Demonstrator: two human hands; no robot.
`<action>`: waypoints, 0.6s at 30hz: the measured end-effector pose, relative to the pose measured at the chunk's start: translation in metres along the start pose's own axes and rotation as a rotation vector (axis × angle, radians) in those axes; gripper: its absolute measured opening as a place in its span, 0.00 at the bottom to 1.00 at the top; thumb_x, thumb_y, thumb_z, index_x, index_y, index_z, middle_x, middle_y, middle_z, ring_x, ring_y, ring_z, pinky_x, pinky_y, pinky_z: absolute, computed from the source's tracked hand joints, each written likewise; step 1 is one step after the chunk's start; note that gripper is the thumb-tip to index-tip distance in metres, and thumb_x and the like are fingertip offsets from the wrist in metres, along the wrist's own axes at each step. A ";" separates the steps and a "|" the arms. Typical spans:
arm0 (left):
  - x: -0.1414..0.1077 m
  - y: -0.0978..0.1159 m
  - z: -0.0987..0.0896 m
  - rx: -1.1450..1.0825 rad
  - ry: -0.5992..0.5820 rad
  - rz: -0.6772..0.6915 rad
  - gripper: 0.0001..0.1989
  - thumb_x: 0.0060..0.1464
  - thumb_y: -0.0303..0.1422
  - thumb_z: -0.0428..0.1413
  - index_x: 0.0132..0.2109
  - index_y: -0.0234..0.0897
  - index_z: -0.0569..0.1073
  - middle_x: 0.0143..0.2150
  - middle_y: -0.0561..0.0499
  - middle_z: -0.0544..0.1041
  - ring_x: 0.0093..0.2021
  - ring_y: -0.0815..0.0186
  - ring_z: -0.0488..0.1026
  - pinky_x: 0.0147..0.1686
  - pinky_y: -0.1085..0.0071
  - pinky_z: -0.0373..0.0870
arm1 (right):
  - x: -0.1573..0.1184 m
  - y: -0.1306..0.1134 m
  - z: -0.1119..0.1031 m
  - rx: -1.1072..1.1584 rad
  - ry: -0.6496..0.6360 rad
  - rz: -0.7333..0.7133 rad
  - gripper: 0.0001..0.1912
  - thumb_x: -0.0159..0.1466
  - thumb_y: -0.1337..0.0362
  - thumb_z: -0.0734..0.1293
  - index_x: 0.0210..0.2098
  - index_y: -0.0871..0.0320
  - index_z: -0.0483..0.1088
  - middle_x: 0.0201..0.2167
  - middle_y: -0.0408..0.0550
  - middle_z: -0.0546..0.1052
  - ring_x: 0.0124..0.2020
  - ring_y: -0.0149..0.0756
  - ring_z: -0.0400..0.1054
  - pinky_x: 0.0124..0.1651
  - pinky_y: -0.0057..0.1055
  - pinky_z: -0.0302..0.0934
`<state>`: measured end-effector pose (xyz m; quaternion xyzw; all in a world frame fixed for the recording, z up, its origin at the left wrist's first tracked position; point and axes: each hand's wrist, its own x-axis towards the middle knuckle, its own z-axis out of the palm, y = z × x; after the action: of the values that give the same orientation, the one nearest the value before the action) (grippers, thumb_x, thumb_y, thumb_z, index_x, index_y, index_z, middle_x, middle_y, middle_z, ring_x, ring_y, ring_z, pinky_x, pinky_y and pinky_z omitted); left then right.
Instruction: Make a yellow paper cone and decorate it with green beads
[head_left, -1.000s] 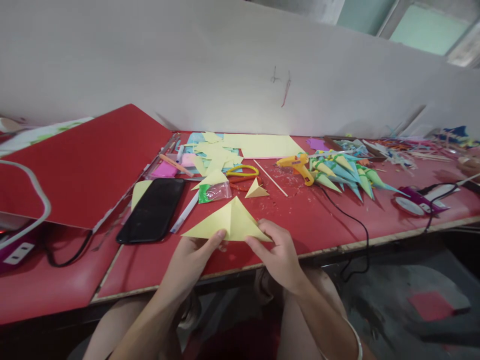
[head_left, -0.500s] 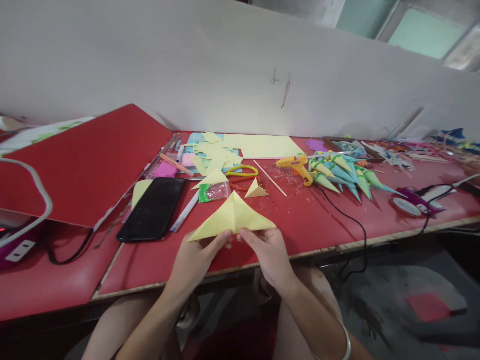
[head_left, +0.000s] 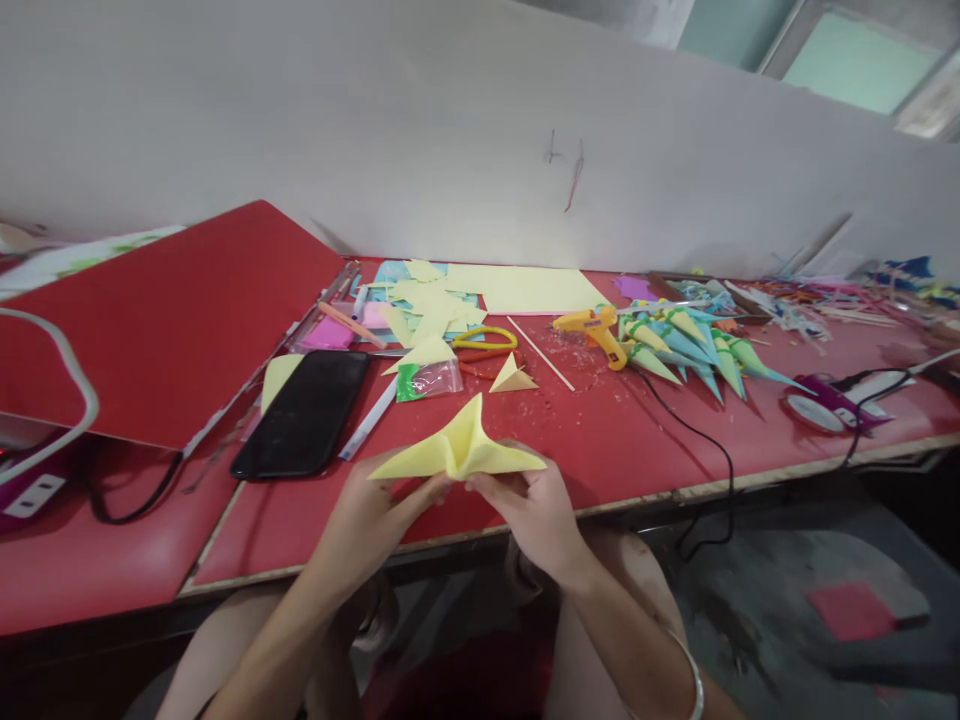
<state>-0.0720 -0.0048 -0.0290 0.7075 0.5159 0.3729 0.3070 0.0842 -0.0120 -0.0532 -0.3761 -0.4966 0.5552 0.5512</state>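
Observation:
A yellow piece of folded paper (head_left: pixel 459 447) is held between both my hands above the table's front edge. Its pleats stand apart, with one point rising at the middle and a wing out to each side. My left hand (head_left: pixel 390 505) pinches the lower middle of it from the left. From the right, my right hand (head_left: pixel 531 505) grips it with the thumb near the same lower edge. Fingers behind the paper are partly hidden. Just beyond lies a smaller folded yellow paper piece (head_left: pixel 512 374), beside yellow-handled scissors (head_left: pixel 486 339).
On the red table (head_left: pixel 622 450) lie a black phone (head_left: pixel 304 412), a pen (head_left: pixel 369 420), a yellow glue gun (head_left: pixel 592 328) with its cord, a thin stick (head_left: pixel 540 353) and yellow paper scraps (head_left: pixel 427 310). Green-and-blue paper cones (head_left: pixel 679 340) are heaped right. A red board (head_left: pixel 187 320) leans left.
The folded yellow paper has gone from a flat triangle to opened pleats with a raised middle point. Both hands stay pinched on its lower edge, slightly turned.

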 end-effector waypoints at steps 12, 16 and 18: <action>0.000 -0.001 0.002 0.065 -0.056 0.020 0.13 0.50 0.40 0.50 0.27 0.37 0.73 0.24 0.51 0.75 0.27 0.65 0.69 0.30 0.74 0.68 | -0.001 0.002 -0.001 -0.252 -0.036 -0.053 0.09 0.57 0.60 0.66 0.35 0.57 0.74 0.36 0.49 0.79 0.37 0.41 0.72 0.43 0.38 0.65; 0.001 -0.001 0.004 0.060 -0.061 0.045 0.11 0.50 0.37 0.50 0.32 0.37 0.74 0.30 0.49 0.77 0.31 0.63 0.72 0.36 0.72 0.68 | -0.001 0.000 0.000 -0.355 -0.029 -0.121 0.08 0.58 0.62 0.65 0.34 0.57 0.75 0.33 0.49 0.79 0.37 0.40 0.72 0.44 0.36 0.64; 0.000 0.000 0.004 0.063 -0.071 0.059 0.11 0.49 0.35 0.50 0.35 0.37 0.75 0.34 0.49 0.78 0.35 0.62 0.73 0.39 0.72 0.68 | -0.001 -0.001 0.000 -0.398 -0.029 -0.136 0.08 0.58 0.62 0.66 0.34 0.58 0.75 0.34 0.49 0.78 0.37 0.40 0.71 0.44 0.35 0.63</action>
<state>-0.0684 -0.0051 -0.0312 0.7446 0.4949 0.3400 0.2916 0.0845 -0.0132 -0.0523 -0.4351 -0.6287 0.4128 0.4950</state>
